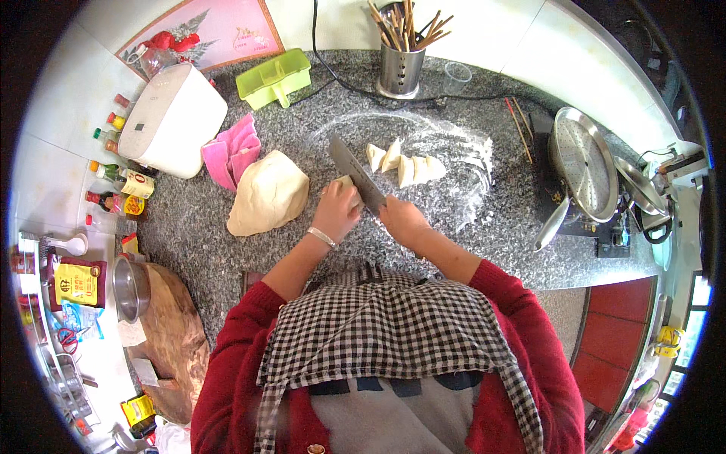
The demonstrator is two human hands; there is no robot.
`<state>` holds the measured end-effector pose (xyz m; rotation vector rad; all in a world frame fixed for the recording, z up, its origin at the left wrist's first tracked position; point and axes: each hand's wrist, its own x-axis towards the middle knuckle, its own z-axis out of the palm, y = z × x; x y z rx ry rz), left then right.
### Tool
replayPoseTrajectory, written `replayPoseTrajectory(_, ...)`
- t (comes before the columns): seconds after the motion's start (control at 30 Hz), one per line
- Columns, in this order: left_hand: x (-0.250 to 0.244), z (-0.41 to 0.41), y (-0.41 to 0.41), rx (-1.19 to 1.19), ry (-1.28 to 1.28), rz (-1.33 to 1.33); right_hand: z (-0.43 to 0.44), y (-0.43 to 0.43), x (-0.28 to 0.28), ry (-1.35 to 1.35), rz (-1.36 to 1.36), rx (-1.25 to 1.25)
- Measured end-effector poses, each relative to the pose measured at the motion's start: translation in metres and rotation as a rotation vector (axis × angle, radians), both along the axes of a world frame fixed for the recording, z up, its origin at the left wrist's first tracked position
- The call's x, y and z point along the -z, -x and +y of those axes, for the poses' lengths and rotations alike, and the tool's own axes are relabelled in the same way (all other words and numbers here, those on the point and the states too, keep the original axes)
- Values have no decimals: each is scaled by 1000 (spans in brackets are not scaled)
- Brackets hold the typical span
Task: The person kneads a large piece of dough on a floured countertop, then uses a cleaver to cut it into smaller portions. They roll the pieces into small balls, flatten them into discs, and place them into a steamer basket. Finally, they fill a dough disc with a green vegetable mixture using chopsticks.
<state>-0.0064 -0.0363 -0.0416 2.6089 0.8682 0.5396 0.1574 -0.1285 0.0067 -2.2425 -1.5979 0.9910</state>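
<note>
My right hand [404,220] grips the handle of a broad kitchen cleaver [354,173], whose blade points up and left across the counter. Just left of the blade, my left hand [336,213] is closed over a small piece of dough [347,181], most of it hidden under the fingers. To the right of the blade lie several cut dough pieces [406,169], bunched close together beside a patch of white flour [468,170]. A large lump of dough [269,193] rests to the left of my left hand, apart from it.
A pink cloth [232,150] touches the big dough lump, near a white appliance [170,122]. Behind stand a green plastic container [275,79] and a metal utensil holder [401,71] with chopsticks. A steamer pan [584,164] sits on the right; a wooden board [170,340] lies lower left.
</note>
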Motion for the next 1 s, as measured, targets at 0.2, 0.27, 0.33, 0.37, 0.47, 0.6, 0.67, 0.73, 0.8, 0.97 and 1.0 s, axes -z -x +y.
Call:
replayPoseTrajectory(0.2,-20,9,17,391,-15,78,-8,-29,-5,-70,-62,105)
replayPoseTrajectory(0.27,-34,5,16,331,-95,82,-17,-34,-14,-75,-32,79)
replayPoseTrajectory(0.33,-45,1,17,265,-93,76,-29,-33,-19,-195,-54,21)
replayPoseTrajectory(0.37,-41,0,19,251,-39,63,-35,-31,-24,-192,-72,-5)
replayPoseTrajectory(0.47,-21,-2,28,196,54,40,-43,-23,-40,-178,-134,-95)
replayPoseTrajectory(0.6,-17,-8,26,180,-39,5,-54,-21,-32,-106,-203,-177)
replayPoseTrajectory(0.67,-16,-8,25,181,-64,-8,-58,-21,-31,-85,-231,-250)
replayPoseTrajectory(0.73,-12,-7,25,181,-40,-1,-60,-20,-34,-86,-280,-356)
replayPoseTrajectory(0.8,-11,-8,24,169,-37,35,-58,-20,-30,-74,-344,-438)
replayPoseTrajectory(0.97,-16,-8,21,152,6,95,-42,-11,-17,17,-225,-289)
replayPoseTrajectory(1.0,-15,-7,21,152,8,92,-39,-9,-14,13,-219,-282)
